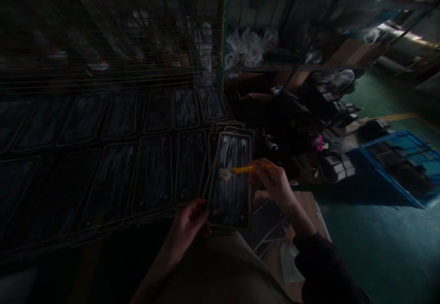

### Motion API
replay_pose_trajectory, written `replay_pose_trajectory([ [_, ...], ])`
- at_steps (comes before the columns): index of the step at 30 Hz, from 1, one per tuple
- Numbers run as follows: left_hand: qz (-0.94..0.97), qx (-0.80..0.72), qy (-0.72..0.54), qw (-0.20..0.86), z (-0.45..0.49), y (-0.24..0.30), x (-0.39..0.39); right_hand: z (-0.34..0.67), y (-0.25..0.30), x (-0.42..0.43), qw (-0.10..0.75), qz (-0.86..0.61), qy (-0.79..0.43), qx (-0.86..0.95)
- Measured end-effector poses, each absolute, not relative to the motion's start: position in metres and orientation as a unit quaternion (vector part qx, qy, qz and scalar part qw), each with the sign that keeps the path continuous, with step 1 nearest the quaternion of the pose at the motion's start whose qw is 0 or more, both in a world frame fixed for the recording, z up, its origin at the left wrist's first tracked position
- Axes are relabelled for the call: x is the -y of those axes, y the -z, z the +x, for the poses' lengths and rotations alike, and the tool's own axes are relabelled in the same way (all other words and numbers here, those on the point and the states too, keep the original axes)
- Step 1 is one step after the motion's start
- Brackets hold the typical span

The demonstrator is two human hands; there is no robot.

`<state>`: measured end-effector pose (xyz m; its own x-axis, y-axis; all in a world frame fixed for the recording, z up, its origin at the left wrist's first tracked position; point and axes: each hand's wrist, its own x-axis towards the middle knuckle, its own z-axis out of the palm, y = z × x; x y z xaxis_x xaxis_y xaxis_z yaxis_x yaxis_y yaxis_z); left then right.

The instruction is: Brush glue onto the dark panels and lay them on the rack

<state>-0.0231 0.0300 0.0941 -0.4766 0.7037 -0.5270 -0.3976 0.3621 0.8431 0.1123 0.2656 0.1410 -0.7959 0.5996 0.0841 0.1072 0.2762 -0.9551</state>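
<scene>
A dark rectangular panel with rounded corners and a pale rim (228,203) lies in front of me, its face streaked whitish. My left hand (189,221) grips its lower left edge, with some fingers hidden beneath. In my right hand (271,180) is a brush with a yellow handle (242,169). The brush's pale bristles (225,174) are over the streaked face and seem to touch it. Behind this panel, the edges of other panels (228,125) show, stacked at a slight angle.
To the left, several similar streaked panels (153,171) lie in rows on a wire rack beside a wire mesh (137,33). Clear plastic bags (252,45) fill a shelf behind. A blue crate (388,171) stands on the green floor at right. Below my right arm is a wooden surface (309,203).
</scene>
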Motion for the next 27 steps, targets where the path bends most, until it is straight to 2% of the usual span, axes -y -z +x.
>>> replay_pose_trajectory([
  [6,0.12,-0.657,-0.553,0.497,-0.021,-0.098,-0.03,0.088,-0.122,-0.299,0.342,-0.271,-0.431,0.79],
  [12,0.101,-0.657,-0.553,0.501,-0.02,-0.097,-0.03,0.119,-0.122,-0.277,0.293,-0.256,-0.322,0.863],
  [17,0.085,-0.652,-0.555,0.509,-0.021,-0.102,-0.034,0.154,-0.152,-0.245,0.221,-0.269,-0.372,0.86],
  [20,0.078,-0.659,-0.547,0.51,-0.021,-0.106,-0.035,0.152,-0.163,-0.249,0.263,-0.298,-0.402,0.825],
  [23,0.063,-0.673,-0.547,0.494,-0.022,-0.106,-0.034,0.132,-0.153,-0.269,0.326,-0.29,-0.375,0.818],
  [27,0.09,-0.674,-0.546,0.49,-0.023,-0.103,-0.032,0.105,-0.125,-0.296,0.321,-0.226,-0.302,0.869],
])
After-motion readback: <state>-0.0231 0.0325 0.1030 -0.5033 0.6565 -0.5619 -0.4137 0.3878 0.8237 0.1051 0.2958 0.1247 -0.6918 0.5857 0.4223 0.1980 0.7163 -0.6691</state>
